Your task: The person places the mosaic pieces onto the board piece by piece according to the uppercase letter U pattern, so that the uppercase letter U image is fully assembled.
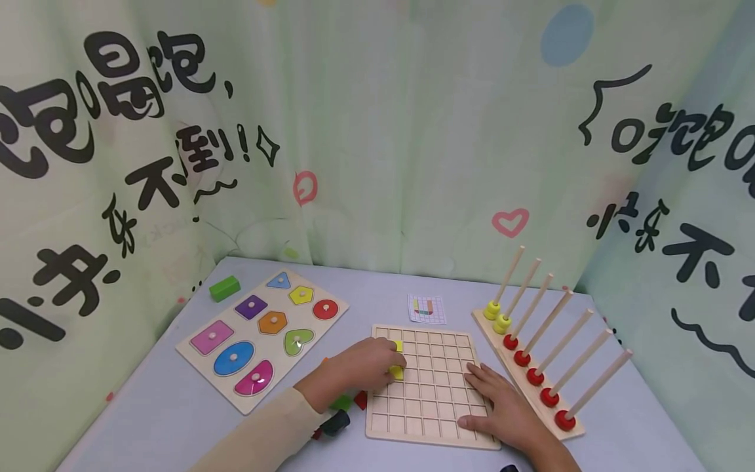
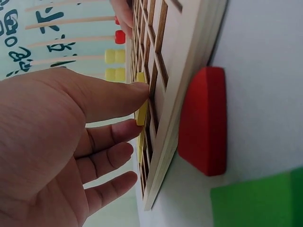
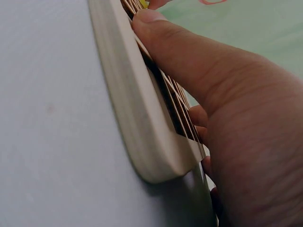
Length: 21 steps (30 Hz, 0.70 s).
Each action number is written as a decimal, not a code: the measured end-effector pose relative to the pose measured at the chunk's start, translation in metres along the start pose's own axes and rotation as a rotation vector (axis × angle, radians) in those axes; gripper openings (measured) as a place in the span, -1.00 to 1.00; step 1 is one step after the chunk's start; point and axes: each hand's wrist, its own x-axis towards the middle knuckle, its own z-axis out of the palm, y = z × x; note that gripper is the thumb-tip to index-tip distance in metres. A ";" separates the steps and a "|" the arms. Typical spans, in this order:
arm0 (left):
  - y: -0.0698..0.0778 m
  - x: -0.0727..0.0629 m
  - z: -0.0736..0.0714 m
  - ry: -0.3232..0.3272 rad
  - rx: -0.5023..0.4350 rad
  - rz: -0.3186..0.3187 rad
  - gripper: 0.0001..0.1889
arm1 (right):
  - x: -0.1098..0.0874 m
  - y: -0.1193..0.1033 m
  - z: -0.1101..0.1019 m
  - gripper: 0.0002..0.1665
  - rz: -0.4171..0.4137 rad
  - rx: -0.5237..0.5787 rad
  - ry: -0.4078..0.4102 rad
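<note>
A wooden grid board [image 1: 433, 400] lies on the table between both hands. At its left side my left hand [image 1: 368, 364] pinches a yellow block [image 2: 141, 113], thumb on its near face, low against the grid. In the head view, yellow [image 1: 396, 372] shows beside the fingertips and another bit of yellow [image 1: 398, 345] just above them; the fingers hide the rest. My right hand [image 1: 501, 406] rests on the board's right edge with fingers spread. Its thumb [image 3: 175, 45] lies over the grid ridges in the right wrist view.
A shape puzzle board [image 1: 236, 314] lies at left, with a green block [image 1: 225, 288] behind it. A bead rack [image 1: 495, 331] with upright pegs stands at right. A pattern card [image 1: 427, 309] sits behind the grid. Red [image 2: 203, 120], green [image 2: 258, 201] and black [image 1: 335, 423] blocks lie near the left forearm.
</note>
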 end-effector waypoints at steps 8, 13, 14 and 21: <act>0.001 0.001 0.000 -0.003 -0.006 -0.007 -0.69 | 0.000 -0.001 -0.001 0.20 0.001 0.003 -0.003; -0.002 0.001 0.002 0.003 0.018 0.004 -0.71 | 0.000 -0.001 -0.001 0.20 0.007 0.008 -0.003; -0.003 0.001 0.003 0.006 0.028 0.008 -0.71 | 0.000 -0.001 -0.001 0.20 0.008 0.012 -0.006; -0.009 -0.008 0.004 0.031 0.045 0.012 -0.70 | 0.000 -0.002 -0.001 0.21 0.016 0.000 -0.006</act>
